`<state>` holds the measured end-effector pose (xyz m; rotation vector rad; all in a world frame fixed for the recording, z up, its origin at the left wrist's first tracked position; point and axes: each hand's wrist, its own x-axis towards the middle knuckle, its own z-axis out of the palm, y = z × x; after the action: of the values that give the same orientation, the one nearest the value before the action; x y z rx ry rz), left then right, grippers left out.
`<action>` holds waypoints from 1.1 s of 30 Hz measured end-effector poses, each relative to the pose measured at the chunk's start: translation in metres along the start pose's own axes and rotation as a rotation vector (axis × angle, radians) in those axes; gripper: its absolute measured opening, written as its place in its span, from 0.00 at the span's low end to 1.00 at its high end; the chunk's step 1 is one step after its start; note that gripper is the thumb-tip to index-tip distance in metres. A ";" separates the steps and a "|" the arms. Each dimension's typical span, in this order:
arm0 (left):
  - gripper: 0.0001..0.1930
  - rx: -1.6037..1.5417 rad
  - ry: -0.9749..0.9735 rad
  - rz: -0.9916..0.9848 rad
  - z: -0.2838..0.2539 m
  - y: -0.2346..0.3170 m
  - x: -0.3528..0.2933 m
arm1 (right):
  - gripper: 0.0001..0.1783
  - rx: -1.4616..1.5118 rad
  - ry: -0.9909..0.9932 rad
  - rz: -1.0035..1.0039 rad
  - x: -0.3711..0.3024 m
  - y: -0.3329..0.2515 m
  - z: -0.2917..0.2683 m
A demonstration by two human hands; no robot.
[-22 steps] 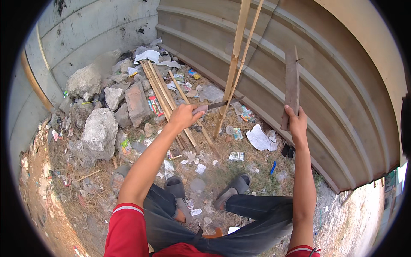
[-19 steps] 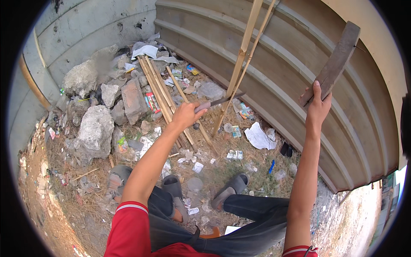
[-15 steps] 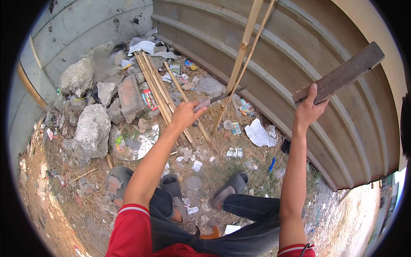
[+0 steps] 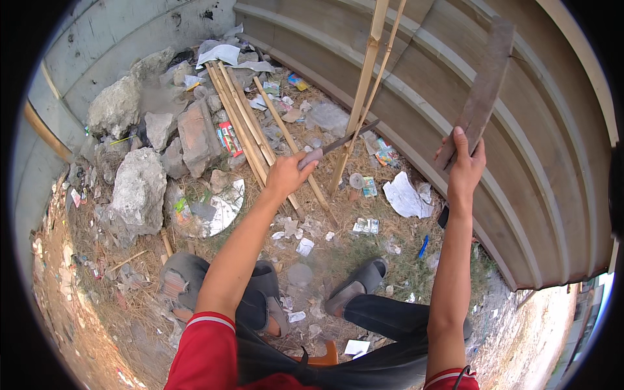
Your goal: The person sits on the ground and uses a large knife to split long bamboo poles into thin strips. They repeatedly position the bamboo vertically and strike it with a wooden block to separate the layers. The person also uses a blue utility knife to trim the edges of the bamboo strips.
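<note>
By the metal wall [image 4: 429, 78], the right hand [image 4: 465, 161] holds the plank [image 4: 485, 81] steeper than before.

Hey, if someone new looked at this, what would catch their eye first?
Probably the long grey-brown wooden plank, held up in the right grip before the ribbed brown metal sheet at right. Next, perhaps, the dark-bladed knife with a dull brownish handle in the left grip near the centre, its blade crossing two upright pale-tan bamboo strips in view. The heap of rough grey rocks on the left also stands out.
</note>
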<state>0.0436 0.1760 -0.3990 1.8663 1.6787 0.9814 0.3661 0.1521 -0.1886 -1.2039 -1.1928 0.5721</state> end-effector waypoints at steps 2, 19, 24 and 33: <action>0.23 -0.019 -0.023 0.017 0.000 0.001 -0.003 | 0.21 0.216 0.130 -0.350 0.031 -0.070 -0.008; 0.22 0.185 -0.374 -0.247 0.062 -0.103 -0.086 | 0.35 -0.984 -0.506 0.325 -0.128 0.269 -0.037; 0.24 0.147 -0.353 -0.198 0.068 -0.083 -0.074 | 0.36 -0.687 -0.297 0.444 -0.088 0.227 -0.045; 0.29 -0.066 -0.202 -0.526 0.055 -0.068 -0.095 | 0.34 -0.296 -0.011 0.689 -0.172 0.261 -0.032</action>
<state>0.0389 0.1017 -0.5048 1.3199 1.8446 0.6010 0.3988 0.0761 -0.4922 -1.8862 -0.8685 0.9289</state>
